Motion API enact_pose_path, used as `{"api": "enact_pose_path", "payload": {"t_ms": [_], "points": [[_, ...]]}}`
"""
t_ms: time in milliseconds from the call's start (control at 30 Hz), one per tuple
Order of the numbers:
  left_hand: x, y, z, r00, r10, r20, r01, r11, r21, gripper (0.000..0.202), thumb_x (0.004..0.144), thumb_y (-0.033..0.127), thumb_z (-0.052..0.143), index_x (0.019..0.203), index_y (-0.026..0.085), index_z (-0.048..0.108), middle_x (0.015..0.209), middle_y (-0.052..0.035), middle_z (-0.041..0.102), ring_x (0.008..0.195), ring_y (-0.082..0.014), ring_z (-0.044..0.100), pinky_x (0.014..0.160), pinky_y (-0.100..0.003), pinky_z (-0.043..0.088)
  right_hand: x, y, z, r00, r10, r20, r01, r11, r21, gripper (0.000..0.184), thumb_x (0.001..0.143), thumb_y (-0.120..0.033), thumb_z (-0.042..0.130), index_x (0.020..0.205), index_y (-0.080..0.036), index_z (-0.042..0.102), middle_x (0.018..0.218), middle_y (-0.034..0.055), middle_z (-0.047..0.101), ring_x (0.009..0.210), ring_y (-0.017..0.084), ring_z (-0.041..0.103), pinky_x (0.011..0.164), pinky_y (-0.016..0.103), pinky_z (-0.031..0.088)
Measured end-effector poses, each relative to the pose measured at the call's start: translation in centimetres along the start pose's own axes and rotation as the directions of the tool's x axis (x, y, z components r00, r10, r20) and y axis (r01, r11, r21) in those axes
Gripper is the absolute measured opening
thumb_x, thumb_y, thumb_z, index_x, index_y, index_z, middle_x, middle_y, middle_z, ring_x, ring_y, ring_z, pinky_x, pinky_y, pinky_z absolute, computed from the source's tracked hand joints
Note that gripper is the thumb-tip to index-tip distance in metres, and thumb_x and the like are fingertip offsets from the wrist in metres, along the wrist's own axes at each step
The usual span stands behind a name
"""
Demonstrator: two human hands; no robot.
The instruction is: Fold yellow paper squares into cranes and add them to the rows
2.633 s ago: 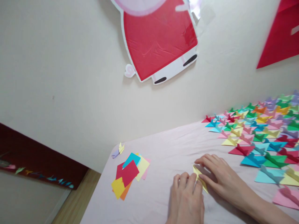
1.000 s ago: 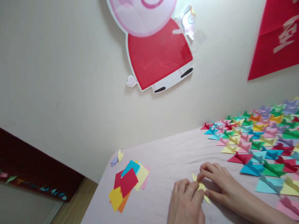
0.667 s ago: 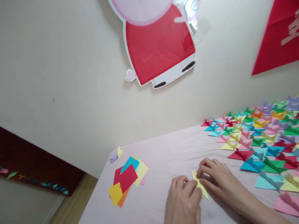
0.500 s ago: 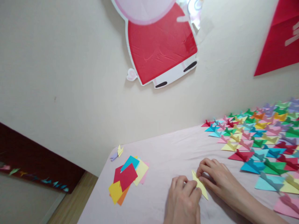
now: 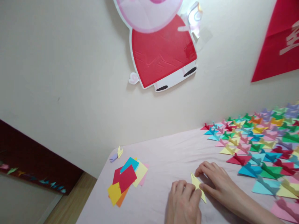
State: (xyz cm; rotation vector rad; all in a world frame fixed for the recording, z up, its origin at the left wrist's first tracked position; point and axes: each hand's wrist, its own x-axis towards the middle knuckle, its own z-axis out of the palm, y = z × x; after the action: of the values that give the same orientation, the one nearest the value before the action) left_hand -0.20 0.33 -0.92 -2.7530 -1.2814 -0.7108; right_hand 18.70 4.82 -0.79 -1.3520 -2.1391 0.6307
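A pale yellow folded paper [image 5: 195, 181] lies on the covered surface, narrow and pointed at both ends, with a slit at its far tip. My left hand [image 5: 183, 199] rests at its left edge, fingers curled and pressed down onto it. From the other side, my right hand [image 5: 216, 180] pinches at the paper, thumb on its right edge and fingers bent near the far end. Part of the paper's middle is hidden under my fingers.
Several folded paper cranes [image 5: 257, 146] stand in rows at the right. Loose coloured paper squares [image 5: 127, 179] lie at the left, near two small folded pieces [image 5: 116, 154]. Behind is a wall with a red-shirted cartoon cutout [image 5: 163, 53] and a red paper banner [image 5: 277, 43].
The camera view has tilted up slightly. My right thumb has shifted a little lower along the yellow paper, while my left hand stays at its edge.
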Motion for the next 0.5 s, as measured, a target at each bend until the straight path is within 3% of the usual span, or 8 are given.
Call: {"api": "enact_pose_path", "payload": {"t_ms": [200,367,500], "points": [[-0.02,0.05,0.3,0.997,0.0,0.073,-0.003,1.0,0.03,0.033,0.074,0.014,0.063,0.106,0.019,0.057,0.1,-0.0036,0.061,0.089,-0.0214,0.052,0.073,-0.037,0.044,-0.23,-0.33,0.37,0.997,-0.014,-0.074,0.014,1.0,0.006,0.012,0.083,-0.015,0.053,0.086,-0.024,0.061,0.093,0.0055,0.063,0.09,0.026,0.056,0.08,0.041,0.044],[0.02,0.12,0.24,1.0,0.003,0.02,-0.003,1.0,-0.012,0.035,0.073,0.009,0.059,0.106,0.017,0.057,0.114,-0.0056,0.063,0.098,-0.0228,0.052,0.081,-0.038,0.046,-0.28,-0.76,0.26,0.994,-0.086,-0.07,0.087,0.996,0.023,0.016,0.091,-0.021,0.05,0.09,-0.025,0.065,0.097,0.0065,0.064,0.091,0.025,0.056,0.08,0.041,0.046],[-0.08,0.06,0.07,0.999,0.008,0.047,-0.006,0.999,-0.046,0.027,0.073,0.008,0.058,0.099,0.017,0.058,0.109,-0.0047,0.065,0.097,-0.0218,0.052,0.082,-0.038,0.046,-0.06,-0.47,0.36,0.993,-0.071,-0.09,0.071,0.997,-0.005,0.018,0.091,-0.02,0.051,0.083,-0.026,0.066,0.091,0.0057,0.065,0.087,0.024,0.057,0.078,0.04,0.047]]}}
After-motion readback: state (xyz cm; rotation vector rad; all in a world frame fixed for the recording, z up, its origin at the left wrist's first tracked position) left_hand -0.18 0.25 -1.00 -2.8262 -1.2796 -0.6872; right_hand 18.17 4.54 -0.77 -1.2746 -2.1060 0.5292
